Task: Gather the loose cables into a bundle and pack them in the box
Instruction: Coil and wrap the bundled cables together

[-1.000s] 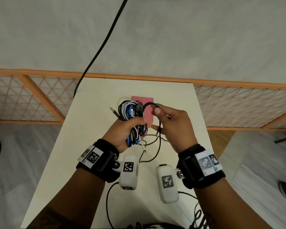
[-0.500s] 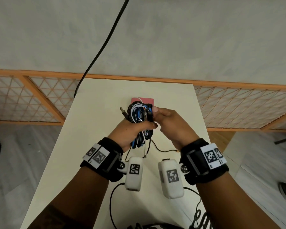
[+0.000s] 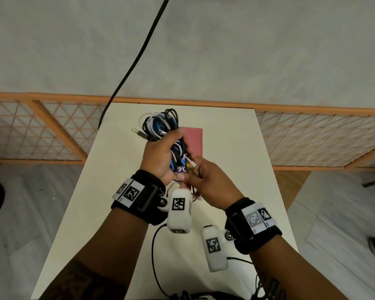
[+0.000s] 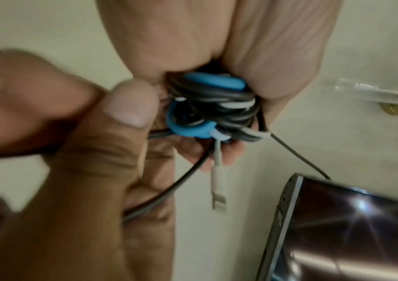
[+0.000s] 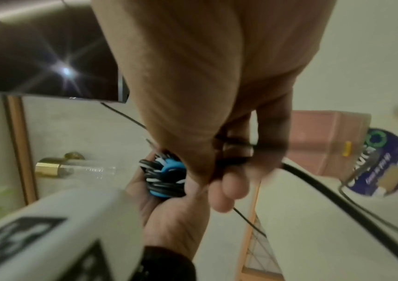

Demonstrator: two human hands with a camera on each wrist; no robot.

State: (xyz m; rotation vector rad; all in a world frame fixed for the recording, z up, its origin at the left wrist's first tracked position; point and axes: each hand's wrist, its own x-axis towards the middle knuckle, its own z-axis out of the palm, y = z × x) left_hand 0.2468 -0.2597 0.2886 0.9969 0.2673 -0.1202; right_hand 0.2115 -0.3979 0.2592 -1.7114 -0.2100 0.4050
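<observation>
My left hand (image 3: 160,154) grips a bundle of black, white and blue cables (image 3: 160,124), held up over the white table (image 3: 108,191). The bundle (image 4: 212,106) shows in the left wrist view, with a white connector (image 4: 218,192) dangling from it. My right hand (image 3: 206,180) is at the bundle's lower end and pinches a black cable (image 5: 313,182) that trails from it. The pink box (image 3: 194,141) lies on the table behind my hands; the box (image 5: 323,142) appears flat and closed. The bundle (image 5: 164,175) sits in my left palm.
A round purple label (image 5: 380,163) is beside the box. A thick black cord (image 3: 139,55) hangs down at the back. An orange lattice railing (image 3: 52,131) runs behind the table, and the floor drops away on both sides. Black wires (image 3: 156,256) trail over the near table edge.
My left hand has lifted the bundle farther away and tilted it. My right hand moved from the bundle's top down to its lower end, drawing the black cable along.
</observation>
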